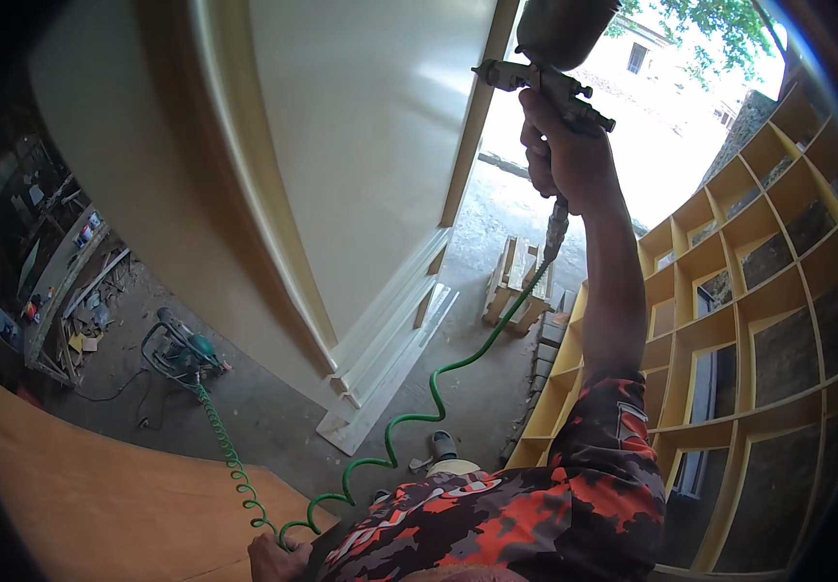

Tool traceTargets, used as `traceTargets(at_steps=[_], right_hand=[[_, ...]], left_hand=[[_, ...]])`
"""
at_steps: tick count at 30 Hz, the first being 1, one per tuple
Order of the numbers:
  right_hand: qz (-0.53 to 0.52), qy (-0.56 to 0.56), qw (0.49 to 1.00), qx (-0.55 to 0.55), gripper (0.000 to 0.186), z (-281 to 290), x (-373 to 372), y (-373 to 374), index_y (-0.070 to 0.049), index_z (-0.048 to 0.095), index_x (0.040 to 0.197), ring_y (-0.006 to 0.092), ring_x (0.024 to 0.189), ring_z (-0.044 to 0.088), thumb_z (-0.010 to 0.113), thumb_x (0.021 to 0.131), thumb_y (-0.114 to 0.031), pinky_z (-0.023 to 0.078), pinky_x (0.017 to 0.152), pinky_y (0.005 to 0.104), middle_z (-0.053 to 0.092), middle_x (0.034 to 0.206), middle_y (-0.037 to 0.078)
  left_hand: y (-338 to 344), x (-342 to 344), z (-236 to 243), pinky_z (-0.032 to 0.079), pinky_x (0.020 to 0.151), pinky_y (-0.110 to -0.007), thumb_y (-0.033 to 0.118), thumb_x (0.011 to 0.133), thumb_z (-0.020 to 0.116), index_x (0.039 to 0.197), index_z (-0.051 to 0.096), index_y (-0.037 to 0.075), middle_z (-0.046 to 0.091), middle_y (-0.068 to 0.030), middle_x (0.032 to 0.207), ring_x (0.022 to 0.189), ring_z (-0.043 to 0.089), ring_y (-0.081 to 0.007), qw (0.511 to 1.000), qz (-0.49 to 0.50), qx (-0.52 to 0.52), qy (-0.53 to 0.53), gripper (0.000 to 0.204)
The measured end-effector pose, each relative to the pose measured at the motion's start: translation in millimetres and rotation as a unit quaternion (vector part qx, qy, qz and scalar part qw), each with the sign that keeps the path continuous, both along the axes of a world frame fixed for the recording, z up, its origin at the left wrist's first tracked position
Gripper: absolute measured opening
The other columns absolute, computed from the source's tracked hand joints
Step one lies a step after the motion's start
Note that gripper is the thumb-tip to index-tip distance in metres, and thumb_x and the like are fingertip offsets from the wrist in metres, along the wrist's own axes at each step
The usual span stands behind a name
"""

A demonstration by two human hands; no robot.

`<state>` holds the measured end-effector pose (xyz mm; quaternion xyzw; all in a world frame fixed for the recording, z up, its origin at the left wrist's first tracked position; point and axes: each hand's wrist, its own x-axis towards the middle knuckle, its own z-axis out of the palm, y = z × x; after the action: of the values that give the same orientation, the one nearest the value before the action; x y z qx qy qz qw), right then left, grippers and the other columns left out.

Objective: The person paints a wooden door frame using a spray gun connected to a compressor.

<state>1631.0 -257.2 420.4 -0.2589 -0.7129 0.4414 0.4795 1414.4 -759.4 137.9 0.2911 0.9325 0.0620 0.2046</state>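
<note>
Holding the spray gun [557,89] at the upper right of the frame, with the right hand [574,160] wrapped round its handle and the nozzle aimed left toward the pale panel [361,126] at upper centre. Gathering the green hose [434,388] at the lower edge, left of centre, in the left hand [278,560], apparently closed on it. Cannot tell whether pulling the trigger.

Best, probably, to hold the nozzle square to the panel, sweep from the shoulder in even, overlapping passes, and avoid tilting the cup. Worth giving the hose enough slack for a full stroke, without letting it drag on the panel or snag on the wooden crate [518,281] below, and watching for the shelving [744,364] at right when swinging the elbow.
</note>
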Motion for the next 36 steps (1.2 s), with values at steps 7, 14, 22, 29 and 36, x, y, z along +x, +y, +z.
traceTargets(at_steps=[7, 14, 22, 29, 36], right_hand=[[-0.016, 0.038, 0.999, -0.019, 0.051, -5, 8, 61, -0.014, 0.048, 0.067, 0.007, 0.036, 0.031, 0.067, 0.106, -0.04, 0.022, 0.038, 0.0292, 0.037, 0.05, -0.005], [-0.013, 0.027, 1.0, -0.001, 0.045, -8, 24, 124, -0.017, 0.05, 0.07, 0.0033, 0.038, 0.03, 0.066, 0.107, -0.036, 0.021, 0.038, 0.027, 0.036, 0.054, -0.009], [-0.024, 0.022, 0.999, 0.006, 0.042, -10, 35, 182, -0.016, 0.051, 0.073, 0.004, 0.037, 0.03, 0.066, 0.107, -0.036, 0.022, 0.037, 0.0281, 0.038, 0.054, -0.008], [-0.017, 0.037, 0.999, -0.009, 0.042, -10, 54, 232, -0.017, 0.051, 0.073, 0.0039, 0.037, 0.03, 0.066, 0.107, -0.036, 0.022, 0.036, 0.0282, 0.037, 0.053, -0.008], [0.012, 0.049, 0.998, -0.022, 0.041, -10, 72, 289, -0.017, 0.051, 0.074, 0.0033, 0.038, 0.03, 0.065, 0.108, -0.036, 0.02, 0.037, 0.0273, 0.039, 0.054, -0.009]], left_hand=[[11, -2, -6, 0.053, 0.054, -0.037, 0.03, 0.071, 0.079, 0.062, 0.074, -0.001, 0.064, -0.0087, 0.049, 0.049, 0.069, -0.018, 0.999, 0.026, -0.001, -0.026, 0.033], [23, -6, -17, 0.052, 0.054, -0.038, 0.035, 0.072, 0.08, 0.063, 0.075, 0.0, 0.064, -0.0083, 0.049, 0.048, 0.068, -0.0177, 0.99, -0.017, 0.054, -0.126, 0.036], [55, 14, -9, 0.052, 0.053, -0.038, 0.035, 0.073, 0.08, 0.063, 0.074, 0.0, 0.064, -0.0081, 0.049, 0.048, 0.068, -0.0176, 0.989, -0.015, 0.052, -0.138, 0.037], [81, 34, -5, 0.052, 0.053, -0.038, 0.036, 0.073, 0.08, 0.063, 0.074, 0.0, 0.063, -0.0079, 0.049, 0.048, 0.067, -0.0176, 0.988, -0.014, 0.056, -0.144, 0.038], [101, 55, -1, 0.051, 0.053, -0.038, 0.037, 0.073, 0.08, 0.063, 0.074, 0.0, 0.063, -0.0078, 0.049, 0.048, 0.067, -0.0176, 0.987, -0.014, 0.058, -0.148, 0.039]])
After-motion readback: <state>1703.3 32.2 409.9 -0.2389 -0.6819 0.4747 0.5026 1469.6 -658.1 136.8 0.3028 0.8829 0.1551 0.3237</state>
